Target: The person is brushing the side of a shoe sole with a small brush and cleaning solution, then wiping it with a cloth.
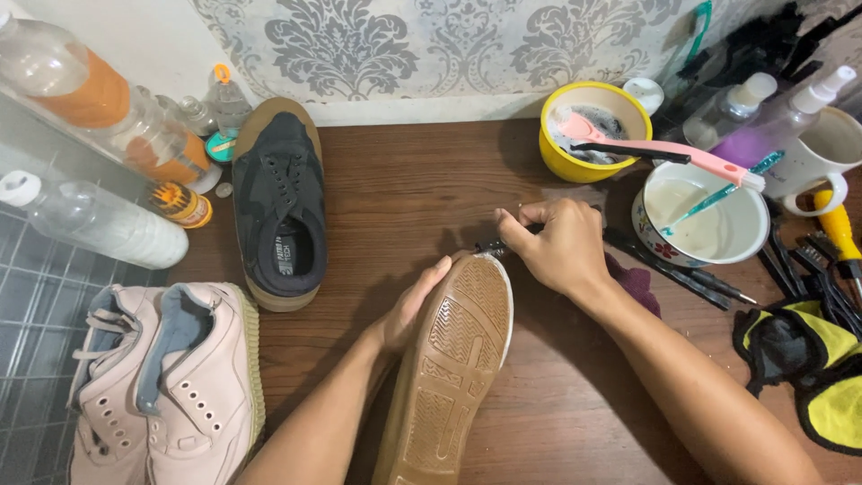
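Shoe (453,359) sole-up, light, rubbery sole stiff; left hand (409,310) gripping its side, right hand (557,244) pinching small dark tool at toe.

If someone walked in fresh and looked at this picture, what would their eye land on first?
Most likely the upturned shoe at centre, its tan ribbed sole facing up, steadied by the left hand while the right hand works at its toe. Next, the black shoe standing behind it to the left, and the yellow bowl with a pink brush lying across it at the back right.
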